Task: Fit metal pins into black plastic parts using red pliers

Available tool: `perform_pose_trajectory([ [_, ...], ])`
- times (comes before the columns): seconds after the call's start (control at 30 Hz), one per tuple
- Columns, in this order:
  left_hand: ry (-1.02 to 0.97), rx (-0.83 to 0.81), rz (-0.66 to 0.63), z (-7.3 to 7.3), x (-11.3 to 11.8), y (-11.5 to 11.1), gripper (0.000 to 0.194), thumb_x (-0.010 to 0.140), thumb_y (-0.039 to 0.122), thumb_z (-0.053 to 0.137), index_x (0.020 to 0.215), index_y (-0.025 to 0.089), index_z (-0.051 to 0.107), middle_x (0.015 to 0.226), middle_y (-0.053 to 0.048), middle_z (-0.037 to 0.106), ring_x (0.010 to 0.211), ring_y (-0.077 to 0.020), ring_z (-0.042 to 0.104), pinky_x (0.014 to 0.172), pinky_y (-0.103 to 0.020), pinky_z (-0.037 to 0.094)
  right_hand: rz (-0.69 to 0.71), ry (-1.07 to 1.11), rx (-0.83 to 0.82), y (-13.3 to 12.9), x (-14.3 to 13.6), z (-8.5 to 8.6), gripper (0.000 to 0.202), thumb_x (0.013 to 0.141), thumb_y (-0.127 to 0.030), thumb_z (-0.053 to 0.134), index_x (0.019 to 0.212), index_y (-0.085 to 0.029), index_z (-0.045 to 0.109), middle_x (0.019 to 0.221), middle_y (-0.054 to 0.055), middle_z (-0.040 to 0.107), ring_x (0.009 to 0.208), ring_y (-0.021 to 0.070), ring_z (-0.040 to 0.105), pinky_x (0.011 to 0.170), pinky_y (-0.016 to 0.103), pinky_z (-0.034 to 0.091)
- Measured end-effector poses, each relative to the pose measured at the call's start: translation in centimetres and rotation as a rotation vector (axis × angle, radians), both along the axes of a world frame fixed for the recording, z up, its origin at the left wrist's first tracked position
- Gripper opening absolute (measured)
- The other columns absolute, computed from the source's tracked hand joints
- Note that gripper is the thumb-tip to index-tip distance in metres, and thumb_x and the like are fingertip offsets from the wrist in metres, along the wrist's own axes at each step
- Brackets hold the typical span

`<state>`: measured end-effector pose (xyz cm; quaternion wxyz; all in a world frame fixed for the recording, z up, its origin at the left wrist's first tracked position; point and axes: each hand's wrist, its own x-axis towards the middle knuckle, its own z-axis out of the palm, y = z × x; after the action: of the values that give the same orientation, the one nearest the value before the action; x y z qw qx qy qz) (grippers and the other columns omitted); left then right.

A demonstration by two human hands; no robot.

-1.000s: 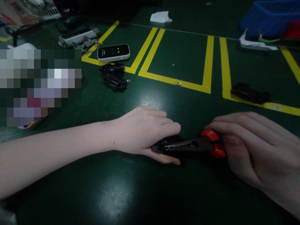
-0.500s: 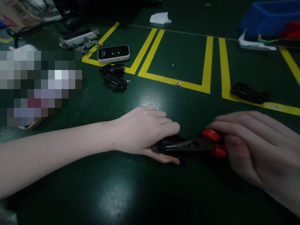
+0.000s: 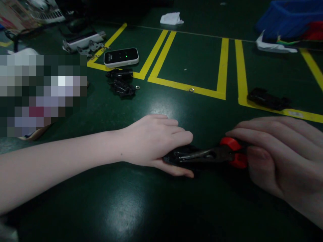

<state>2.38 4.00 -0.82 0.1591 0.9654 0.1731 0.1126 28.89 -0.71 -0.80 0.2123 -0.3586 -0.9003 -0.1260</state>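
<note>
On the dark green table, my left hand is closed round a black part, its thumb stretched along the near side. Pliers with red grips are in my right hand, whose fingers are wrapped round the handles. The metal jaws of the pliers point left and lie over the black part beside my left thumb and forefinger. The outline of the black part is hard to make out against the dark table.
Black pieces and a small ring lie beyond my left hand, near a black-and-white device. Another ring is on the yellow tape. A black part lies at right, below a blue bin.
My right hand and the red pliers grips have shifted slightly to the right. My left hand stays almost where it was. One of the device's two green lights has gone out.
</note>
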Motion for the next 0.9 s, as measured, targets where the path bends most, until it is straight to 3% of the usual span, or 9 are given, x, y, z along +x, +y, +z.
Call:
perform_pose_trajectory([
  [0.23, 0.015, 0.048, -0.004, -0.2, 0.0, 0.0, 0.048, 0.090, 0.066, 0.052, 0.088, 0.018, 0.057, 0.075, 0.000, 0.060, 0.069, -0.0167, 0.054, 0.060, -0.030, 0.033, 0.073, -0.085, 0.161, 0.1, 0.1, -0.1, 0.022, 0.092, -0.016, 0.042, 0.102, -0.011, 0.060, 0.093, 0.017, 0.065, 0.085, 0.0320, 0.061, 0.064, 0.045, 0.046],
  [0.43, -0.001, 0.013, 0.007, -0.2, 0.0, 0.0, 0.046, 0.090, 0.064, 0.055, 0.087, 0.018, 0.056, 0.074, 0.001, 0.060, 0.068, -0.0158, 0.054, 0.060, -0.029, 0.033, 0.028, -0.001, 0.071, 0.1, -0.1, -0.3, 0.017, 0.093, -0.018, 0.045, 0.103, -0.015, 0.059, 0.094, 0.014, 0.066, 0.085, 0.0287, 0.062, 0.066, 0.043, 0.047],
  [0.73, -0.026, -0.080, 0.006, 0.2, -0.2, 0.1, 0.045, 0.087, 0.063, 0.060, 0.086, 0.018, 0.057, 0.074, 0.002, 0.061, 0.067, -0.0146, 0.055, 0.061, -0.028, 0.034, -0.029, 0.061, -0.029, 0.3, 0.2, 0.2, 0.030, 0.101, -0.038, 0.034, 0.106, -0.018, 0.056, 0.100, 0.013, 0.065, 0.088, 0.0261, 0.063, 0.072, 0.042, 0.049],
  [0.9, -0.071, -0.091, 0.020, -0.3, -0.1, 0.1, 0.047, 0.090, 0.065, 0.053, 0.093, 0.019, 0.058, 0.078, 0.001, 0.065, 0.072, -0.0151, 0.060, 0.064, -0.029, 0.038, -0.020, 0.151, -0.018, 0.5, 2.0, -0.5, 0.038, 0.097, -0.052, 0.034, 0.105, -0.024, 0.058, 0.093, 0.010, 0.066, 0.080, 0.0258, 0.067, 0.060, 0.040, 0.056],
])
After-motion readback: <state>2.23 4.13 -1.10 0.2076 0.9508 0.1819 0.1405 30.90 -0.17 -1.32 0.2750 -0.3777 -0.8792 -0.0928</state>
